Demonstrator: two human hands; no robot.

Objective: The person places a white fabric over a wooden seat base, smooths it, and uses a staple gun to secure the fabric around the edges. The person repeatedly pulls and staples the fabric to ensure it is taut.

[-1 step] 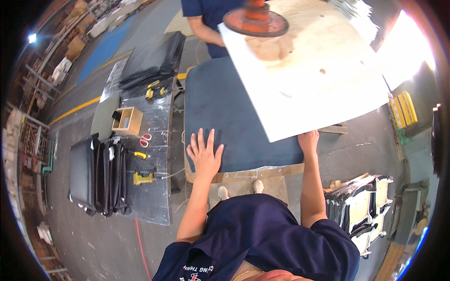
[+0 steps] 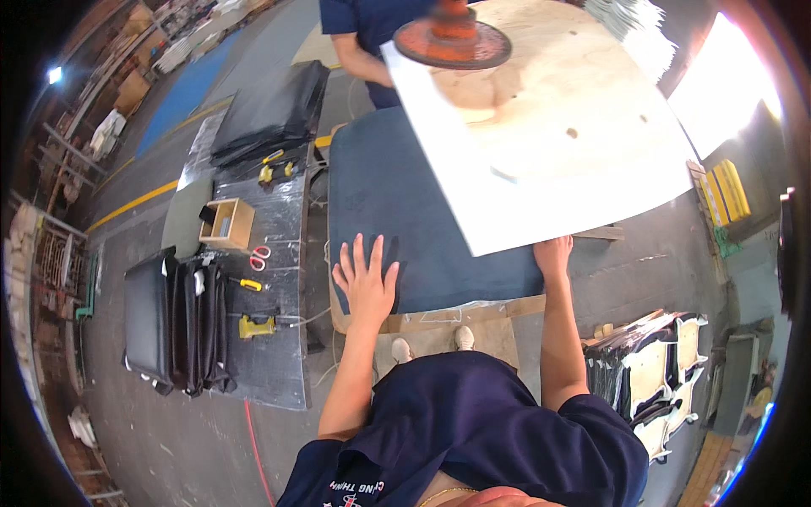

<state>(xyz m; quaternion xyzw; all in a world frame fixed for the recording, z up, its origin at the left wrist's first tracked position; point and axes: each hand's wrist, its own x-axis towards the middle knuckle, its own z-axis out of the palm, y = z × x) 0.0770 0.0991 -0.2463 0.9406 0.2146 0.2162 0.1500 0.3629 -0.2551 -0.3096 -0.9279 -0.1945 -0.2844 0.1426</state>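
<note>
The left hand is lying flat with its fingers spread apart on a dark blue-grey panel, close to the near left corner of the bench that is carrying it. The panel is covering most of the bench top, leaving a wooden rim showing along the near edge. The right hand is resting at the panel's near right corner, its fingertips meeting the edge of a pale wooden board; whether they are gripping anything, one cannot tell. The board is overlapping the panel's right side, and an orange disc-based device is showing over the board's far left part. Beyond the bench's far edge, a co-worker's arm is reaching down.

Compared with the earlier frame, both hands are keeping their places and the left fingers are staying spread, while the board's near corner is appearing slightly farther left over the panel. On the neighbouring table, scissors and a yellow tool are lying toward the right edge, unchanged.
</note>
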